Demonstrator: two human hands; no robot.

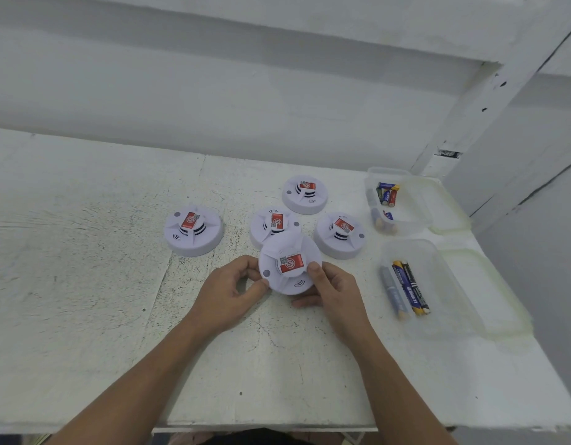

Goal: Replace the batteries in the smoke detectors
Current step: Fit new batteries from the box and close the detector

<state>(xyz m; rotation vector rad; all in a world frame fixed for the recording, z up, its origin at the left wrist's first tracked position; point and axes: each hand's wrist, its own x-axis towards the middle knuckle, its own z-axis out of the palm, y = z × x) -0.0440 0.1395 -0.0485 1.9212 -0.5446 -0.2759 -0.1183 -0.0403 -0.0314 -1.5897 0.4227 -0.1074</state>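
Observation:
Both of my hands hold one white round smoke detector (289,263) with a red sticker, lifted a little above the table. My left hand (231,289) grips its left rim with thumb and fingers. Gripping the right rim is my right hand (334,289), its thumb lying on the top face. Several more white detectors lie face up on the table: one at the left (193,230), one just behind the held one (272,223), one further back (305,194) and one to the right (340,234).
Two clear plastic tubs stand at the right: the near tub (444,284) holds several batteries (406,289), and the far tub (409,203) holds batteries (387,194) too. Their lids lie beside them. The white table (85,284) ends at a wall behind and an edge at the right.

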